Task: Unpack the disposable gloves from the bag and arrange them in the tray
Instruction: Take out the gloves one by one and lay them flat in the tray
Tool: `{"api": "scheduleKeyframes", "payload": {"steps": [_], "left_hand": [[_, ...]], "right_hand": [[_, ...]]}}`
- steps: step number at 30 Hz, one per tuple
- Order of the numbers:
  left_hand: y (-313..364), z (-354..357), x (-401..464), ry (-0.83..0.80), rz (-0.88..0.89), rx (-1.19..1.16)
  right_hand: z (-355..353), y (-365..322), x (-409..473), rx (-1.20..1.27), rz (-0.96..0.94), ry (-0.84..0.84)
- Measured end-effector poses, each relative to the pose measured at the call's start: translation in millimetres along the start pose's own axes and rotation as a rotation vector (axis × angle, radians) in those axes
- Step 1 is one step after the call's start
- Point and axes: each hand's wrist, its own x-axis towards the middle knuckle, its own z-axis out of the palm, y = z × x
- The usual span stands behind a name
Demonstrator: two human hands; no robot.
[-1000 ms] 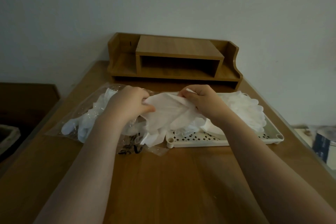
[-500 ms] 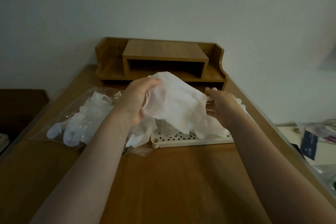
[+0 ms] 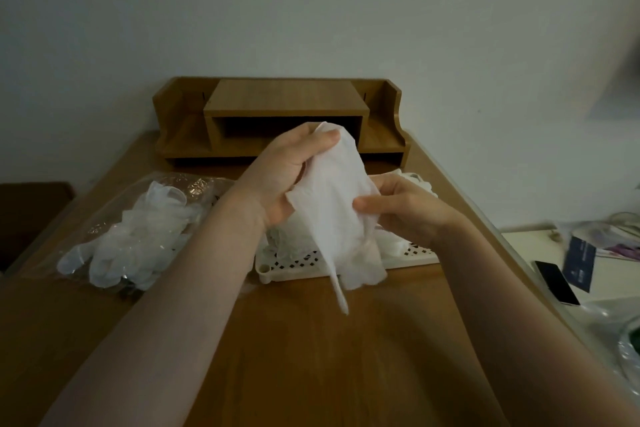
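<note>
A white disposable glove (image 3: pixel 332 215) hangs in the air above the tray's front edge, fingers pointing down. My left hand (image 3: pixel 287 173) pinches its top end, and my right hand (image 3: pixel 401 210) grips its right side lower down. Behind and below the glove sits the cream perforated tray (image 3: pixel 294 265), with more white gloves (image 3: pixel 415 184) piled in it. The clear plastic bag (image 3: pixel 138 229) lies on the table to the left with several whitish gloves inside.
A wooden desk organizer (image 3: pixel 280 118) stands at the table's back edge against the wall. To the right, off the table, lie a dark phone (image 3: pixel 557 282), a dark blue card (image 3: pixel 578 263) and some clear plastic.
Both hands have lifted the glove up from the tray. The glove has turned from spread sideways to hanging lengthwise, with my left hand now above my right.
</note>
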Motion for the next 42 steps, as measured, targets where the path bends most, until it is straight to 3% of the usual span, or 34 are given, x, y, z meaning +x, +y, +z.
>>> {"api": "scheduleKeyframes", "payload": {"steps": [5, 9, 12, 15, 19, 20, 21, 24, 25, 34, 37, 39, 42], "left_hand": [[-7.6, -6.9, 9.4, 0.154, -0.092, 0.03], [-20.7, -10.3, 14.5, 0.208, -0.158, 0.278], [-30.9, -11.0, 16.6, 0.258, -0.167, 0.281], [-38.5, -13.6, 18.5, 0.256, -0.121, 0.323], [-38.7, -18.9, 20.9, 0.193, 0.019, 0.504], [-38.5, -19.8, 22.3, 0.181, 0.038, 0.577], [-38.4, -21.1, 24.7, 0.175, 0.047, 0.688], [-42.9, -28.0, 31.8, 0.195, 0.001, 1.008], [-45.4, -29.6, 32.8, 0.207, -0.025, 1.062], [-51.4, -30.1, 38.9, 0.191, -0.182, 1.209], [-50.1, -28.5, 41.2, 0.226, -0.227, 1.258], [-51.1, -27.3, 41.4, 0.237, -0.236, 1.343], [-54.3, -26.5, 38.3, 0.259, -0.224, 1.472]], "right_hand": [[-22.2, -2.7, -15.9, 0.157, -0.048, 0.059], [-43.8, -3.8, -23.9, -0.064, 0.01, 0.2], [-60.5, -2.6, -25.9, -0.199, 0.008, 0.341], [-76.5, -5.6, -25.9, -0.2, 0.089, 0.253], [-88.8, -17.7, -16.3, 0.216, 0.075, 0.022], [-91.6, -17.1, -10.4, 0.224, 0.11, 0.023], [-95.3, -15.5, -3.1, 0.127, 0.163, 0.068], [-100.1, -9.4, 19.2, -0.706, 0.393, 0.337], [-98.8, -6.6, 25.0, -0.871, 0.428, 0.375], [-96.0, 14.3, 49.5, -0.996, 0.327, 0.612], [-89.3, 20.4, 44.8, -1.081, 0.21, 0.647], [-80.1, 20.0, 35.6, -1.176, 0.182, 0.615], [-69.5, 20.7, 25.0, -1.349, 0.317, 0.433]]}}
